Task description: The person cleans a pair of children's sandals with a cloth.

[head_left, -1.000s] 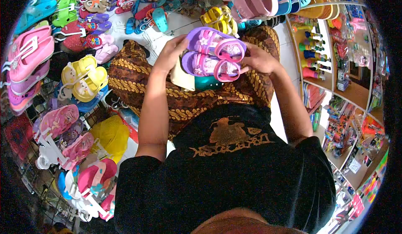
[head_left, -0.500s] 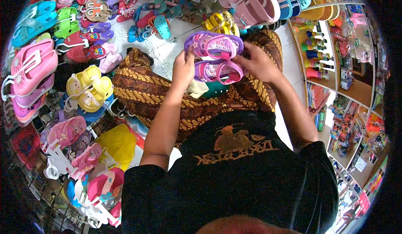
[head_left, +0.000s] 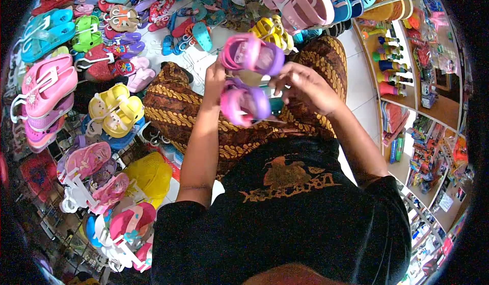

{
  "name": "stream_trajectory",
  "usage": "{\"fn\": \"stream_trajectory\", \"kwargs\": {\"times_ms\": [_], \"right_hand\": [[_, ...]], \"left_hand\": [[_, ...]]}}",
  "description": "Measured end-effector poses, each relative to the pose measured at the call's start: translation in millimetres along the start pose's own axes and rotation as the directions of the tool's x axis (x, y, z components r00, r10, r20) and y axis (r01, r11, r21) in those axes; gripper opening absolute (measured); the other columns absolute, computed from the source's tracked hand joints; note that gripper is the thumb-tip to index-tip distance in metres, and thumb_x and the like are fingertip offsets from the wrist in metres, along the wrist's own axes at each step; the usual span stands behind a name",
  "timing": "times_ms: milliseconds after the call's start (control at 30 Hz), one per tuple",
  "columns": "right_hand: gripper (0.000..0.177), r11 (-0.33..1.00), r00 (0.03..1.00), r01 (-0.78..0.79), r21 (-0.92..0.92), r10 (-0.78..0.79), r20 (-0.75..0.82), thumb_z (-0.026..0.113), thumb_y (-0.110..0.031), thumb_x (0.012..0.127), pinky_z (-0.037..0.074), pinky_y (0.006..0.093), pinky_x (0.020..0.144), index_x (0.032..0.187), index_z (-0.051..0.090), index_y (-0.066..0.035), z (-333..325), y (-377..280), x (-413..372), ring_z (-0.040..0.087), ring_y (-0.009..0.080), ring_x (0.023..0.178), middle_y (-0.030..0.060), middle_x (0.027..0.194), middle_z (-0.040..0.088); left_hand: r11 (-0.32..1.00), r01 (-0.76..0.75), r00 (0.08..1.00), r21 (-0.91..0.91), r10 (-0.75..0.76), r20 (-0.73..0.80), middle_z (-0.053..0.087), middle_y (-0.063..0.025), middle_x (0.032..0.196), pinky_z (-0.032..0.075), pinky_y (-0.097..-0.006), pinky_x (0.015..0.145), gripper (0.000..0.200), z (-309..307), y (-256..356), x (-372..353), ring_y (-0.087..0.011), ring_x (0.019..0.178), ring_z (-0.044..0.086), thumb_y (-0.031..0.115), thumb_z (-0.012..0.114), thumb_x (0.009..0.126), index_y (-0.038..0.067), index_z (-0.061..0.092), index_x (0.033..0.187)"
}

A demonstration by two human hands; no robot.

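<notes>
A pair of purple and pink children's sandals, blurred by motion, is held over my lap. The upper sandal (head_left: pixel 272 60) and the lower sandal (head_left: pixel 261 103) are a little apart. My left hand (head_left: pixel 214 83) grips the pair at its left side, its fingers partly hidden behind the sandals. My right hand (head_left: pixel 310 88) is just right of the pair, its fingers bent and apart, with nothing visible in them. Beneath lies something dark green (head_left: pixel 275 105) on the brown patterned cloth (head_left: pixel 178 104) over my legs.
Yellow sandals (head_left: pixel 272 31) and large pink clogs (head_left: pixel 308 7) are beyond my hands. On the left hang pink shoes (head_left: pixel 51 86), yellow clogs (head_left: pixel 116 110) and a yellow bag (head_left: pixel 150 175). Shelves (head_left: pixel 395 132) with packaged goods line the right. Many sandals cover the floor ahead.
The sandals have turned, their purple ends now to the right, and have separated somewhat. My right hand has come off them. My left hand still holds them. The view has shifted slightly.
</notes>
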State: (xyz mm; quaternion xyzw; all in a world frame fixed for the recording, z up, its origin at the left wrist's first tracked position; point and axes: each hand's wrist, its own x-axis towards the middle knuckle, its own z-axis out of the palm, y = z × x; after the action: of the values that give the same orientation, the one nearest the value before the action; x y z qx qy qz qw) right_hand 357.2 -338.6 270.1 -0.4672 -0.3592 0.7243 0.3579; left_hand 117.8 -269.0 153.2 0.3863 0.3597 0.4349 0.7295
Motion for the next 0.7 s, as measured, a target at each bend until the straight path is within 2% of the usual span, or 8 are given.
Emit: {"fn": "stream_trajectory", "kwargs": {"times_ms": [33, 100, 167, 233, 367, 467, 567, 700], "right_hand": [[0.042, 0.984, 0.997, 0.062, 0.170, -0.067, 0.024, 0.062, -0.033, 0.098, 0.050, 0.0303, 0.086, 0.126, 0.058, -0.002, 2, 6, 4, 0.059, 0.0134, 0.105, 0.0065, 0.114, 0.064], [0.048, 0.936, 0.988, 0.070, -0.346, -0.113, -0.105, 0.063, -0.038, 0.096, 0.047, 0.0384, 0.099, 0.127, 0.056, -0.002, 10, 21, 19, 0.058, 0.0242, 0.112, 0.0103, 0.119, 0.060], [0.072, 0.620, 0.948, 0.203, -0.758, -0.317, -0.005, 0.073, -0.042, 0.087, 0.039, 0.0424, 0.108, 0.139, 0.043, -0.003, 21, 40, 27, 0.049, 0.0302, 0.124, 0.0178, 0.133, 0.049], [0.094, 0.685, 0.957, 0.244, -0.687, -0.284, 0.057, 0.079, -0.041, 0.081, 0.028, 0.0419, 0.116, 0.150, 0.025, -0.008, 42, 49, 34, 0.032, 0.0312, 0.140, 0.0238, 0.143, 0.037], [0.081, 0.933, 0.981, 0.163, -0.320, -0.187, -0.046, 0.081, -0.029, 0.082, 0.041, 0.0415, 0.107, 0.141, 0.030, -0.007, 66, 82, 59, 0.049, 0.0316, 0.128, 0.0212, 0.133, 0.049], [0.068, 0.854, 0.969, 0.186, -0.486, -0.241, -0.051, 0.079, -0.023, 0.086, 0.044, 0.0374, 0.100, 0.137, 0.037, -0.009, 66, 73, 56, 0.054, 0.0220, 0.118, 0.0167, 0.123, 0.056], [0.057, 0.821, 0.959, 0.223, -0.526, -0.283, -0.034, 0.078, -0.018, 0.085, 0.046, 0.0361, 0.096, 0.129, 0.044, -0.006, 61, 69, 52, 0.058, 0.0207, 0.110, 0.0146, 0.116, 0.060], [0.052, 0.783, 0.963, 0.214, -0.584, -0.268, -0.006, 0.078, -0.013, 0.082, 0.048, 0.0343, 0.093, 0.124, 0.048, -0.006, 40, 64, 44, 0.059, 0.0189, 0.105, 0.0133, 0.111, 0.062]], "left_hand": [[0.988, 0.071, 0.997, -0.139, -0.066, 0.039, 0.063, -0.0073, 0.076, 0.056, -0.0324, 0.071, 0.048, -8, -4, 1, -0.0194, 0.068, 0.063, 0.045, 0.038, 0.106, 0.002, 0.060, 0.107], [0.920, 0.079, 0.982, -0.384, -0.005, 0.190, 0.059, -0.0044, 0.072, 0.054, -0.0340, 0.073, 0.042, -13, -10, 6, -0.0202, 0.068, 0.062, 0.044, 0.039, 0.106, 0.006, 0.056, 0.104], [0.626, 0.057, 0.870, -0.778, 0.351, 0.346, 0.060, -0.0039, 0.078, 0.047, -0.0386, 0.079, 0.035, -41, -72, 36, -0.0222, 0.081, 0.062, 0.041, 0.041, 0.105, 0.009, 0.056, 0.102], [0.634, 0.052, 0.843, -0.772, 0.387, 0.375, 0.060, -0.0029, 0.086, 0.045, -0.0399, 0.080, 0.035, -49, -79, 43, -0.0215, 0.082, 0.061, 0.042, 0.042, 0.104, 0.010, 0.057, 0.101], [0.683, 0.041, 0.902, -0.729, 0.288, 0.321, 0.060, -0.0004, 0.087, 0.042, -0.0418, 0.089, 0.030, -27, -28, 22, -0.0202, 0.085, 0.058, 0.041, 0.049, 0.101, 0.014, 0.058, 0.096], [0.731, 0.070, 0.912, -0.679, 0.228, 0.340, 0.052, 0.0050, 0.070, 0.037, -0.0467, 0.102, 0.023, -23, -17, 17, -0.0168, 0.087, 0.051, 0.037, 0.059, 0.097, 0.018, 0.056, 0.083], [0.715, -0.007, 0.914, -0.699, 0.288, 0.286, 0.049, 0.0058, 0.068, 0.036, -0.0475, 0.103, 0.023, -27, -30, 11, -0.0158, 0.083, 0.050, 0.036, 0.058, 0.098, 0.018, 0.055, 0.084], [0.841, -0.032, 0.984, -0.541, 0.121, 0.129, 0.044, 0.0070, 0.065, 0.040, -0.0429, 0.098, 0.026, 0, 0, -2, -0.0106, 0.070, 0.045, 0.036, 0.053, 0.102, 0.018, 0.053, 0.083]]}}
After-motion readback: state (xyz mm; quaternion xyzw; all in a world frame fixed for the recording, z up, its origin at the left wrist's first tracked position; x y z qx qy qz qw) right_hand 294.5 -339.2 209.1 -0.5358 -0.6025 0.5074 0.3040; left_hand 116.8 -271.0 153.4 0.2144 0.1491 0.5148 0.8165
